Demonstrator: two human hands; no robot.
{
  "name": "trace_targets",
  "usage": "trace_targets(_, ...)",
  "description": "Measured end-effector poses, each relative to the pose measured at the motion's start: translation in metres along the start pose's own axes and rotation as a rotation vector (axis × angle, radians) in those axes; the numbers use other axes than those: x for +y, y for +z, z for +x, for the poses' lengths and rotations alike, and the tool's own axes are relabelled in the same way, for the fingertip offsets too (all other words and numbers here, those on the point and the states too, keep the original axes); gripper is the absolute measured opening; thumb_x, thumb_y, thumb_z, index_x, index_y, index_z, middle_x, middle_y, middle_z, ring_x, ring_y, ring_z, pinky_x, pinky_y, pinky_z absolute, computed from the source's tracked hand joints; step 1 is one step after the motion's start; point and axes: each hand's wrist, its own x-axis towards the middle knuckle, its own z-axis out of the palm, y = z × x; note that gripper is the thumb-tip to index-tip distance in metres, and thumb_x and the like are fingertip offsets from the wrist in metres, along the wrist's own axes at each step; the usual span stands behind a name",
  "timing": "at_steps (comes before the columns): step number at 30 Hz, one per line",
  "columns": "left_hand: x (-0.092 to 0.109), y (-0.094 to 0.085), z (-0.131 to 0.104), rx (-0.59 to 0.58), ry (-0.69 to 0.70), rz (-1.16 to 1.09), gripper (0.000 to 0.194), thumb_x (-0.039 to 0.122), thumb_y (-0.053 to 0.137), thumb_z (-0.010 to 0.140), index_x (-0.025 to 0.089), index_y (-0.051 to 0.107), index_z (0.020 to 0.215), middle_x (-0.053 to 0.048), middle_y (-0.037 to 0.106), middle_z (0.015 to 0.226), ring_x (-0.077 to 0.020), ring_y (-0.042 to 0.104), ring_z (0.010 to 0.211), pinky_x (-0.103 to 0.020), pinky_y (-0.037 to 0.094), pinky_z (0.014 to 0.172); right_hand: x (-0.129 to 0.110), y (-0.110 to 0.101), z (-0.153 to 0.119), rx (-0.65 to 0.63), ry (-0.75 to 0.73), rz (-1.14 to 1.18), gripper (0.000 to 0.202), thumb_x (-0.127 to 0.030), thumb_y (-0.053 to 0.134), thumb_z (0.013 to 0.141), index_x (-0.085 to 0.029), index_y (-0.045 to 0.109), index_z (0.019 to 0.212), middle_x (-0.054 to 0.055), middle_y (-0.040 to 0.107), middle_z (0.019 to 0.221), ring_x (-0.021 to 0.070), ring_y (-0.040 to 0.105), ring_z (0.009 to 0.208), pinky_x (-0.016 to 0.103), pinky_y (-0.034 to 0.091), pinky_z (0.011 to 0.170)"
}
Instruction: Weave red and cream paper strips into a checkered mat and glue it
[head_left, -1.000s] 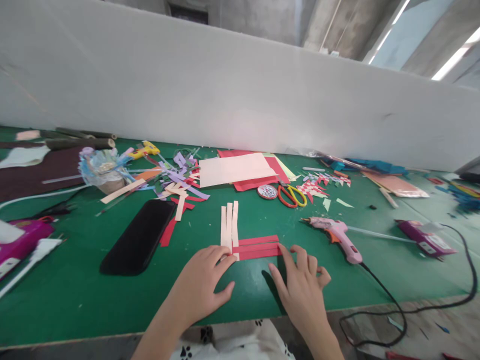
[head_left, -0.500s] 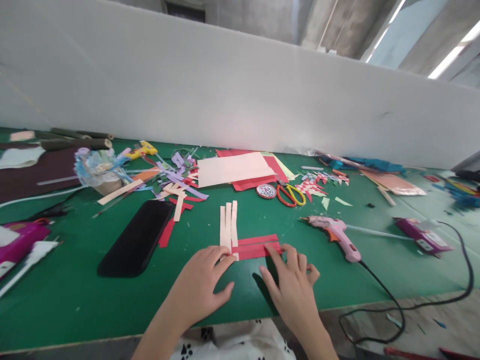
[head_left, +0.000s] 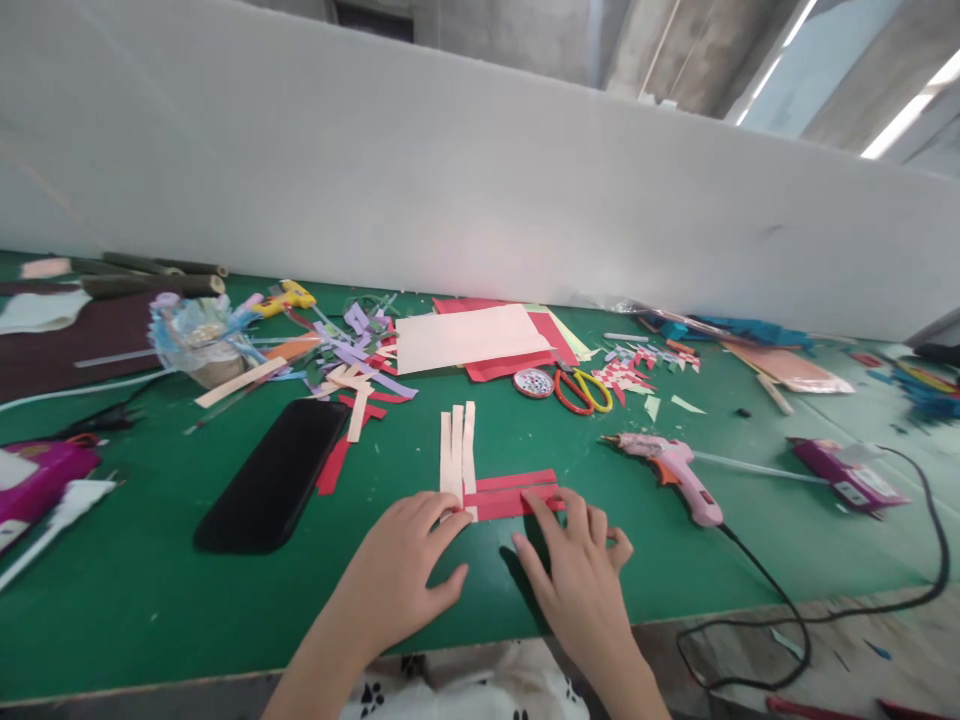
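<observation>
Pale cream paper strips [head_left: 457, 445] stand upright on the green table, and red paper strips [head_left: 499, 492] run rightward from their lower end, the two sets meeting in a corner. My left hand [head_left: 409, 555] presses its fingertips on that corner, its thumb held away. On the red strips rest the fingertips of my right hand [head_left: 581, 560], with thumb and fingers apart. Neither hand grips anything. How the strips overlap beneath my left fingers is hidden.
A black phone [head_left: 271, 478] lies left of my hands. Rightward lies a pink glue gun [head_left: 675, 470] with a trailing cord. Behind are scissors [head_left: 581, 388], a round pin case [head_left: 534, 382], a cream sheet [head_left: 469, 340] and purple paper scraps [head_left: 360, 350]. A white panel [head_left: 480, 180] backs the table.
My right hand has slid slightly left along the red strips. My left hand stays at the corner, and the strips lie as before.
</observation>
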Motion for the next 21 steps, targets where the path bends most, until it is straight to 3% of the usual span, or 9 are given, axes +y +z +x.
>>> trace_targets(7, 0.001, -0.002, 0.001, 0.022, -0.013, -0.020, 0.030, 0.020, 0.051, 0.076, 0.018, 0.052, 0.106, -0.009, 0.057, 0.106, -0.0247, 0.054, 0.096, -0.039, 0.047, 0.080, 0.018, -0.004, 0.000, 0.026, 0.115, -0.055, 0.035, -0.042, 0.039, 0.088, -0.022, 0.056, 0.111, 0.012, 0.052, 0.112, 0.0269, 0.045, 0.095, 0.044, 0.028, 0.077)
trace_targets(13, 0.001, -0.002, 0.002, 0.009, -0.036, -0.045, 0.025, 0.020, 0.050, 0.076, 0.018, 0.051, 0.101, -0.009, 0.058, 0.106, -0.0245, 0.054, 0.095, -0.038, 0.046, 0.079, 0.024, -0.005, 0.015, 0.024, -0.036, 0.079, 0.034, -0.021, 0.041, 0.087, -0.022, 0.047, 0.121, 0.009, 0.057, 0.114, 0.0234, 0.047, 0.100, 0.041, 0.025, 0.084)
trace_targets(18, 0.001, -0.003, 0.001, 0.008, -0.041, -0.060, 0.021, 0.020, 0.050, 0.076, 0.019, 0.053, 0.097, -0.008, 0.057, 0.106, -0.0241, 0.054, 0.095, -0.038, 0.045, 0.080, 0.026, -0.003, 0.030, -0.041, -0.029, 0.144, 0.029, -0.010, 0.040, 0.084, -0.022, 0.056, 0.105, 0.005, 0.065, 0.093, 0.0215, 0.053, 0.090, 0.043, 0.021, 0.088)
trace_targets(21, 0.002, -0.004, 0.001, -0.001, -0.045, -0.067, 0.022, 0.020, 0.050, 0.077, 0.019, 0.053, 0.098, -0.008, 0.057, 0.107, -0.0240, 0.054, 0.095, -0.037, 0.045, 0.080, 0.030, -0.002, 0.035, -0.089, -0.036, 0.203, 0.029, -0.009, 0.042, 0.081, -0.023, 0.058, 0.100, 0.005, 0.066, 0.092, 0.0223, 0.053, 0.089, 0.042, 0.023, 0.085)
